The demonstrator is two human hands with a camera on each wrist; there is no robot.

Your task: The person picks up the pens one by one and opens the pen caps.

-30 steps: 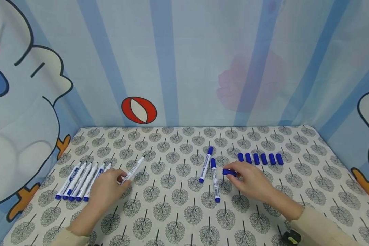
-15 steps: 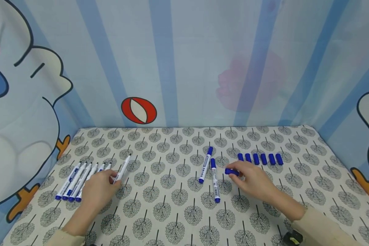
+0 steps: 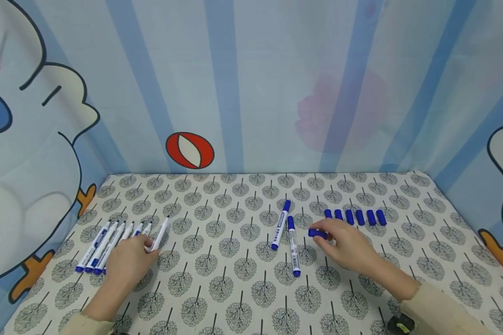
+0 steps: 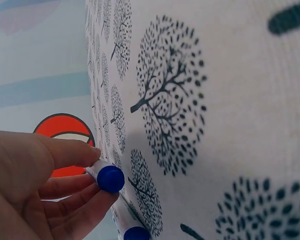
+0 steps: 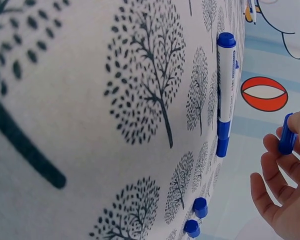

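In the head view my left hand pinches an uncapped white marker between thumb and fingers, its dark tip pointing away from me. The marker's blue rear end faces the left wrist camera. Just left of this hand, several uncapped markers lie side by side, some partly hidden behind the hand. On the right side, my right hand holds a blue marker cap between thumb and fingertips. In the right wrist view that cap sits above the table surface, the other fingers loosely bent.
Two capped markers, one farther back and one nearer, lie left of my right hand. Behind that hand runs a row of several blue caps. A tree-patterned cloth covers the table, and a printed curtain stands behind it.
My left hand has moved left with the marker, from right of the uncapped row to close beside it, and lower. The right hand has shifted slightly right, still holding the cap.
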